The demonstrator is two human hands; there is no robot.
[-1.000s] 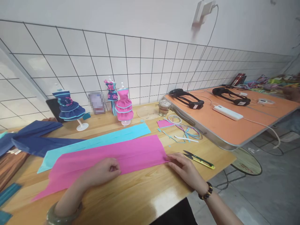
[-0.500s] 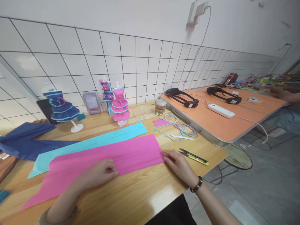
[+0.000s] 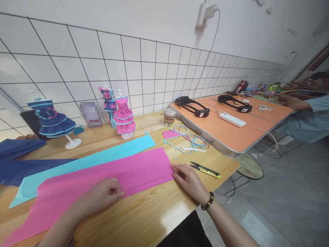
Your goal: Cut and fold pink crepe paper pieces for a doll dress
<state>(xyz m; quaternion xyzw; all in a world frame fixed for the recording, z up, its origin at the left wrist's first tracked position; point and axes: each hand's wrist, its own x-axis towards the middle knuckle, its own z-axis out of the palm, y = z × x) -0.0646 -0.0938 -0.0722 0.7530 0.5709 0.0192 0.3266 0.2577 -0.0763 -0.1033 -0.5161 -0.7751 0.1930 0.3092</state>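
Observation:
A long pink cloth (image 3: pixel 144 168) lies flat on the wooden table, partly over a light blue cloth (image 3: pixel 89 157). My left hand (image 3: pixel 104 193) rests on the pink cloth near its front edge, fingers curled and closed at that edge. At the cloth's right end, my right hand (image 3: pixel 187 178) pinches the edge between thumb and fingers; a beaded bracelet is on that wrist. Yellow-handled snips (image 3: pixel 207 170) lie just right of my right hand. Dark blue cloth (image 3: pixel 15 168) is at the far left.
Behind the cloths stand small dress forms in a blue dress (image 3: pixel 55 120) and a pink dress (image 3: pixel 124 116). A glass (image 3: pixel 169 117) stands near ribbon scraps (image 3: pixel 196 141). An orange table (image 3: pixel 231 137) holds black headsets and a white power bank (image 3: pixel 232 120). A person's arm shows far right.
The view has turned slightly right, so most things appear further left. Both hands keep the same places on the pink cloth. More of the other person shows at the right.

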